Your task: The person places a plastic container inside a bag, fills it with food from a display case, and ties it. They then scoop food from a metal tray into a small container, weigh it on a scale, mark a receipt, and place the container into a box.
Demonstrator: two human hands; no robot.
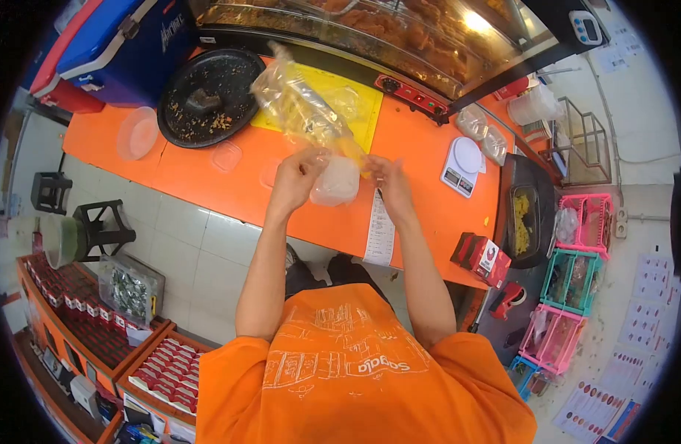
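Observation:
My left hand (296, 179) has its fingers pinched together at the left rim of a translucent plastic container (336, 182) on the orange table. Whatever those fingers grip is hidden. On the container's other side, my right hand (391, 186) has its fingers bent inward beside a narrow yellow strip (353, 153); what lies between them is too small to tell. Just beyond both hands, a crinkled clear plastic bag (300, 103) lies over a yellow board (366, 100). A long printed paper slip (380, 235) hangs over the near table edge.
A black round pan lid (240, 81) with crumbs and a clear tub (138, 133) stand to the left. The glass food warmer (400, 44) closes off the back. At right are a digital scale (463, 166), a red box (481, 259) and a black tray (531, 214).

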